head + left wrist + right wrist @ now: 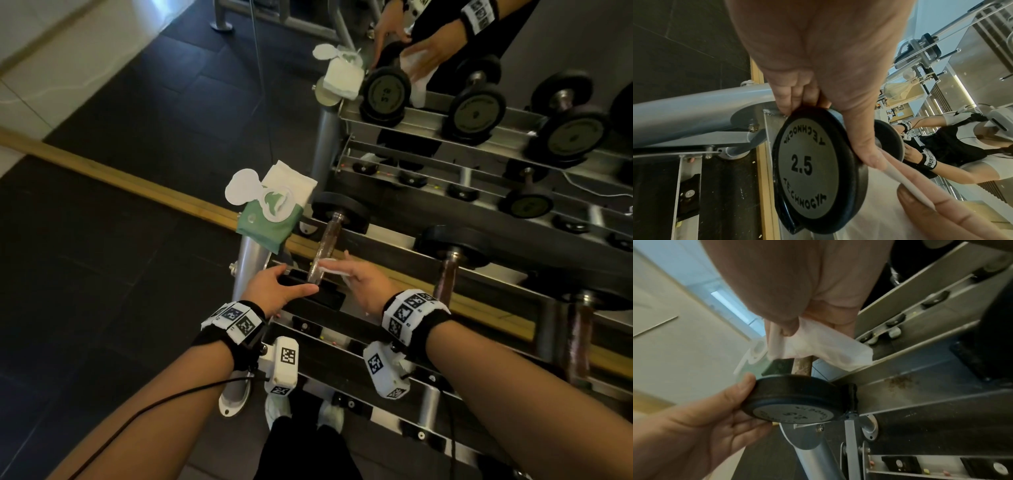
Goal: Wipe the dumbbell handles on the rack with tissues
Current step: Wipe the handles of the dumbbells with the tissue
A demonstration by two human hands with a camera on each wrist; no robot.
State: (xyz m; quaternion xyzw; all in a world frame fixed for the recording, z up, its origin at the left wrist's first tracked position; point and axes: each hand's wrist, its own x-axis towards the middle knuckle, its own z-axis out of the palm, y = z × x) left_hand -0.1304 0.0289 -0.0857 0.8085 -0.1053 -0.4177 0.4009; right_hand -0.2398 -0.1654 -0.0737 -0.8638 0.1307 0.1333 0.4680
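The leftmost dumbbell lies on the top shelf of the rack, its worn handle pointing away from me. My left hand grips its near black end plate, marked 2.5, with the thumb on one edge and the fingers on the other. My right hand pinches a white tissue and holds it against the handle's near end. From the right wrist, the tissue drapes over the handle just above the plate.
A green tissue pack with its lid flap open sits on the rack's left post. More dumbbells lie to the right on the same shelf. A mirror behind the rack reflects it and my hands. Dark rubber floor lies to the left.
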